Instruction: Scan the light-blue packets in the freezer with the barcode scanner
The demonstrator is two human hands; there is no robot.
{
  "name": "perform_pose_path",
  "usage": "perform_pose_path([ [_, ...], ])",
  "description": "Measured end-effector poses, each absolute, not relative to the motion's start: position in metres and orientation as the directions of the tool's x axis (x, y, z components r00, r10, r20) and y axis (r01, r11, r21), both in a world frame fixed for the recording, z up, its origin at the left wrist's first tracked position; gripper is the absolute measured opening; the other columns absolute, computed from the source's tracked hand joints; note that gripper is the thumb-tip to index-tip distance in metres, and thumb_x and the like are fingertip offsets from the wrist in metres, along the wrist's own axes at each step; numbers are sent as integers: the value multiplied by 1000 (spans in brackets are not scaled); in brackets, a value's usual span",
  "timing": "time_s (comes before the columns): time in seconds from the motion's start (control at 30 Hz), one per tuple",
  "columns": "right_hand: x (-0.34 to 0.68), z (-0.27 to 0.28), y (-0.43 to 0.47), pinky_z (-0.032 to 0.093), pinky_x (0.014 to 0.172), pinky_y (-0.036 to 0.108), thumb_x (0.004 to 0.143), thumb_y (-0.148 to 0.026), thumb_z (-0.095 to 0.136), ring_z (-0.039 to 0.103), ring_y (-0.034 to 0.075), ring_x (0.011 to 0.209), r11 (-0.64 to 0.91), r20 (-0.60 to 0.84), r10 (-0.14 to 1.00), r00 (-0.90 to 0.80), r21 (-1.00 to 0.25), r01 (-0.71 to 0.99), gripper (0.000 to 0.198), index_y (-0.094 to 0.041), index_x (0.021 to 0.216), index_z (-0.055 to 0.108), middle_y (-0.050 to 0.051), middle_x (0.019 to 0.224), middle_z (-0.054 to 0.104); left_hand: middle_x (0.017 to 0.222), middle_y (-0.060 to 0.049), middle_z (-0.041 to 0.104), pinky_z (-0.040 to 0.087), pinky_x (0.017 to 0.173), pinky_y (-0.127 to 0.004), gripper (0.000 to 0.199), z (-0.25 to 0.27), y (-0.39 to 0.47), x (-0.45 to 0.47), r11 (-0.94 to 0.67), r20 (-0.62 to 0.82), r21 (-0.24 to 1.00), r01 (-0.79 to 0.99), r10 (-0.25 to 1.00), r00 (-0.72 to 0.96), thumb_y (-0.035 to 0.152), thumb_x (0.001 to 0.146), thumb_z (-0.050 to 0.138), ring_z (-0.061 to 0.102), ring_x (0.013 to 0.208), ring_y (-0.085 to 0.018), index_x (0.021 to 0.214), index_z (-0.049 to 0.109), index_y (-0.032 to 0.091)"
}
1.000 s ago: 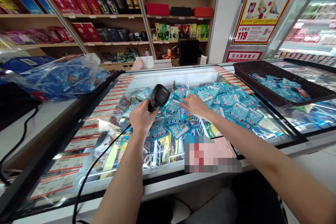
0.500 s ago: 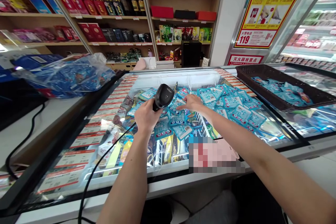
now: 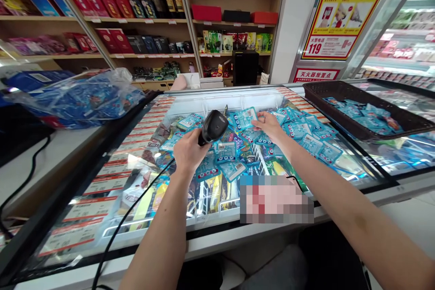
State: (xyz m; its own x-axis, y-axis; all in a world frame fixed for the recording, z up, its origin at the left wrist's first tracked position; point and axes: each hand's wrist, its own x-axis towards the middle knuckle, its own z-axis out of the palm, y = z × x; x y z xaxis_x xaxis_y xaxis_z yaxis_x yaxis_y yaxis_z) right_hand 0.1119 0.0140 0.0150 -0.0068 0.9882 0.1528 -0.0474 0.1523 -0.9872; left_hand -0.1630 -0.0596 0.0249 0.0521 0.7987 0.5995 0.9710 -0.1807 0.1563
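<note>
Stocked shelves [image 3: 136, 21] stand beyond the surface [image 3: 353, 181], the glass top of a freezer. One blue packet [image 3: 243, 120] is over the middle of the glass toward its far side; the right hand [image 3: 268, 128] pinches its right edge between thumb and fingers. Just left of it is the black scanner [image 3: 216, 123], its handle wrapped by the fingers of the left hand [image 3: 188, 150]. Similar packets [image 3: 234, 171] lie below and to both sides, overlapping thickly toward the right. A stretch of glass runs from these to the near edge, where a pink item [image 3: 272, 199] lies, its details masked. The scanner's cable [image 3: 132, 206] crosses the left part and drops over the near rim. Red-and-white labels [image 3: 81, 213] run along the left side; past that edge sits a bag of blue packs [image 3: 91, 99]. At the right, a brown basket [image 3: 331, 115] holds more packets [image 3: 363, 115], with a poster [image 3: 346, 13] behind.
</note>
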Motion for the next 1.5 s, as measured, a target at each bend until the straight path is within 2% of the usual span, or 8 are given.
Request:
perform_pose_path([
  [0.1, 132, 9, 1, 56, 73, 34, 61, -33, 76, 65, 14, 69, 214, 215, 977, 3, -971, -102, 42, -20, 96, 55, -2, 74, 69, 100, -7, 69, 39, 65, -29, 36, 25, -61, -156, -206, 603, 150, 967, 794, 76, 43, 76, 57, 63, 91, -24, 105, 62, 22],
  [0.17, 140, 3, -4, 57, 76, 36, 61, -34, 77, 66, 15, 71, 225, 227, 974, -6, -966, -131, 41, -19, 94, 58, -2, 77, 70, 101, -7, 69, 39, 65, -28, 36, 24, -62, -151, -226, 600, 136, 965, 793, 102, 42, 76, 57, 63, 91, -24, 105, 62, 22],
  [0.37, 142, -14, 2, 59, 69, 39, 65, -36, 72, 66, 17, 63, 240, 240, 971, 8, -971, -13, 28, -21, 84, 58, -4, 68, 67, 102, -5, 68, 40, 65, -28, 32, 19, -61, -145, -259, 574, 72, 963, 801, 172, 40, 77, 55, 64, 90, -23, 104, 62, 24],
  [0.67, 142, -15, 2, 58, 65, 35, 74, -28, 62, 67, 18, 62, 274, 282, 959, 32, -950, 151, 13, -23, 82, 53, -5, 63, 63, 101, -6, 70, 42, 65, -27, 35, 15, -61, -132, -325, 558, 36, 945, 791, 251, 40, 78, 55, 64, 92, -23, 108, 62, 23],
  [0.87, 142, -15, 3, 59, 61, 31, 77, -22, 59, 67, 16, 61, 305, 315, 949, 27, -935, 183, 8, -22, 79, 51, -5, 64, 62, 102, -6, 70, 43, 66, -27, 32, 12, -60, -122, -361, 603, 16, 932, 747, 279, 39, 77, 55, 65, 91, -22, 103, 63, 21],
  [1.5, 140, -22, 11, 60, 61, 32, 77, -22, 59, 68, 16, 62, 312, 330, 943, 43, -922, 228, 7, -21, 82, 55, -3, 70, 66, 96, -6, 71, 41, 63, -27, 33, 12, -62, -116, -405, 597, -3, 914, 732, 326, 39, 77, 57, 65, 87, -22, 104, 64, 21],
])
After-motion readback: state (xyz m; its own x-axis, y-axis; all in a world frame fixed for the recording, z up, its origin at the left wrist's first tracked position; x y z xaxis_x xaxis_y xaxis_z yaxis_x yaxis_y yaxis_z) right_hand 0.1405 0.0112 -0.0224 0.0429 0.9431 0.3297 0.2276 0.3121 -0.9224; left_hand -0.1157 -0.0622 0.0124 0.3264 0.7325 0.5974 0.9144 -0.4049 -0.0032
